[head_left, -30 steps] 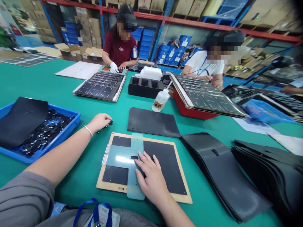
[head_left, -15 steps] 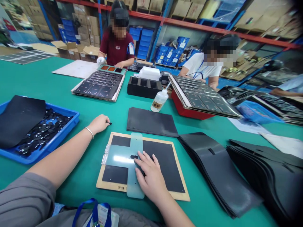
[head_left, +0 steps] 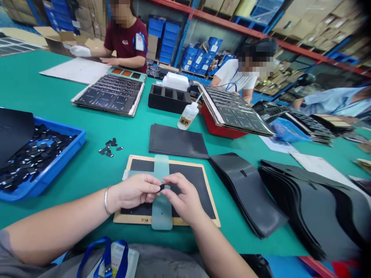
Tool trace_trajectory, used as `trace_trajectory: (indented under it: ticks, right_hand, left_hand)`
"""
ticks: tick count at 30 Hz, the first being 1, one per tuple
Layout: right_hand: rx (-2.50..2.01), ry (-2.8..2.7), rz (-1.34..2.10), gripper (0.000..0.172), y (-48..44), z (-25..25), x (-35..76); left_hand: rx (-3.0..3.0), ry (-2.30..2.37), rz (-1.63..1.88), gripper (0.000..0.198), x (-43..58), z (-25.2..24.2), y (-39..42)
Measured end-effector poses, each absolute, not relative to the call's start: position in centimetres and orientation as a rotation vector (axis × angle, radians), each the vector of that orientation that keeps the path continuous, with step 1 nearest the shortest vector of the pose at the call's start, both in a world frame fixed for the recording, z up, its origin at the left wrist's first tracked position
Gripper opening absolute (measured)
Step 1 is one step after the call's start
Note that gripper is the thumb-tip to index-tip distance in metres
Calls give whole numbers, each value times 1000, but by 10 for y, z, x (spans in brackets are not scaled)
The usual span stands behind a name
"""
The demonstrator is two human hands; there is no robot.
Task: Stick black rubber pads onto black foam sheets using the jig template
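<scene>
Over the middle of the jig, my left hand (head_left: 138, 191) pinches a small black piece (head_left: 162, 187) between thumb and fingertips. My right hand (head_left: 185, 197) closes its thumb and forefinger on the same piece from the other side. Beneath both hands lies a translucent cross-shaped template (head_left: 161, 220), partly covered by my fingers; its central slot is hidden. The template rests on a black sheet (head_left: 194, 185) set in a wood-coloured frame board (head_left: 213, 204). Left of the board, several more small black pieces (head_left: 109, 144) lie loose on the green table.
A blue tray (head_left: 58, 166) of black pieces stands at left. Black sheets (head_left: 178, 141) lie beyond the board, with sheet stacks (head_left: 246, 189) at right. A squeeze bottle (head_left: 188, 115), a black divided box (head_left: 168, 98) and panel stacks stand farther back. Co-workers sit across the table.
My left hand has come from the table at left to the board's centre with a black piece. My right hand has lifted off the template to meet it. Loose pieces now show.
</scene>
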State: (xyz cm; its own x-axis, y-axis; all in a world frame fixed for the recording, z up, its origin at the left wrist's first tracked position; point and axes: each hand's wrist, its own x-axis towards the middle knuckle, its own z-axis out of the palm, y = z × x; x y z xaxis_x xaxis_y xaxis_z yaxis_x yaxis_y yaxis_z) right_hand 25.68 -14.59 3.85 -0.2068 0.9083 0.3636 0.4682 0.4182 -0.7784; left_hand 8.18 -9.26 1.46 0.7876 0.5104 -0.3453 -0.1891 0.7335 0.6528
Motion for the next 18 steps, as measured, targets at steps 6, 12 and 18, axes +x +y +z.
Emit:
trace_trajectory:
  ticks: [6, 12, 18]
  right_hand:
    - [-1213, -1805, 806, 6, -139, 38, 255]
    - [-1342, -1786, 838, 14, -140, 41, 249]
    - [-1429, -1750, 526, 10, -147, 32, 240]
  left_hand:
    - [835, 564, 423, 21, 78, 10, -91]
    - [1268, 631, 414, 19, 72, 23, -92]
    - [1316, 761, 538, 16, 74, 20, -94]
